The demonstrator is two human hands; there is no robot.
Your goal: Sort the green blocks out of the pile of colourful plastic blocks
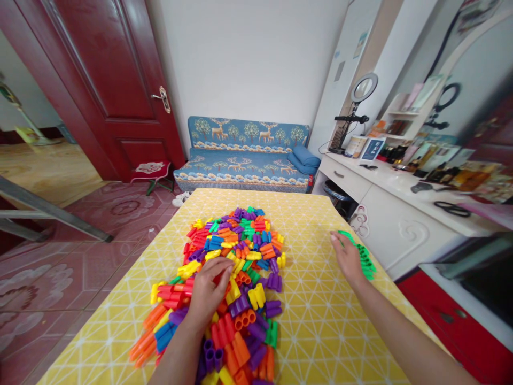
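Observation:
A large heap of plastic tube building blocks [240, 305] in red, orange, yellow, green, blue and purple covers the left half of the table. My left hand [211, 286] is over the heap, fingers curved down and a gap showing between thumb and forefinger; its fingertips are close to some yellow blocks [237, 264]. I see nothing clearly held in it. On the right, my right hand [348, 256] has its fingers drawn together at a green block [345, 234], partly hidden by them. A row of green tube blocks [364, 261] lies just beyond that hand, along the table's right edge.
The table [310, 321] wears a yellow cloth with white lines. Behind it stands a blue patterned sofa [248, 160]. To the right is a white dresser [352, 184] with bottles and a ring light [364, 88]. A small red stool [151, 171] stands by the red door [116, 64].

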